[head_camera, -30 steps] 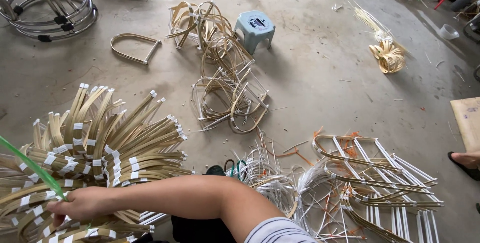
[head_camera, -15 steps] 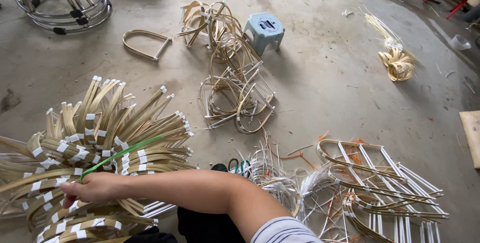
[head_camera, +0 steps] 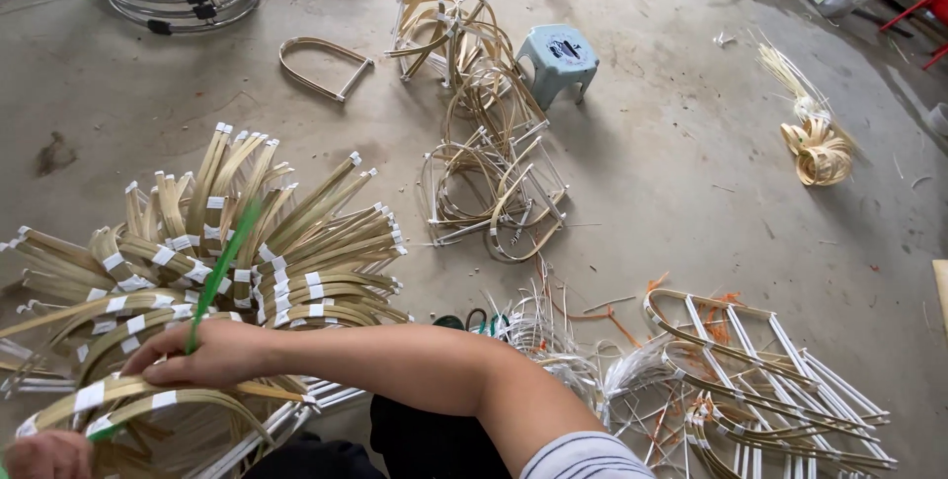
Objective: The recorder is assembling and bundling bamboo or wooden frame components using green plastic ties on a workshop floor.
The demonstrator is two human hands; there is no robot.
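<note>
Bamboo strips with white tape ends fan out in a big bundle (head_camera: pixel 197 272) on the concrete floor (head_camera: pixel 691 173), filling the view from about seven to ten o'clock. Toward two o'clock from it lies a loose heap of bent frames (head_camera: pixel 494 183), with a small blue stool (head_camera: pixel 559 57) past that. The right hand (head_camera: pixel 197 353) reaches across the bundle, its grip pinched on a thin green strip (head_camera: pixel 219 272) that rises toward twelve o'clock. The left hand (head_camera: pixel 44 454) sits at the bottom corner; whether its grip is closed I cannot tell. Keeping the green strip taut and the bundle pressed flat would seem wise.
</note>
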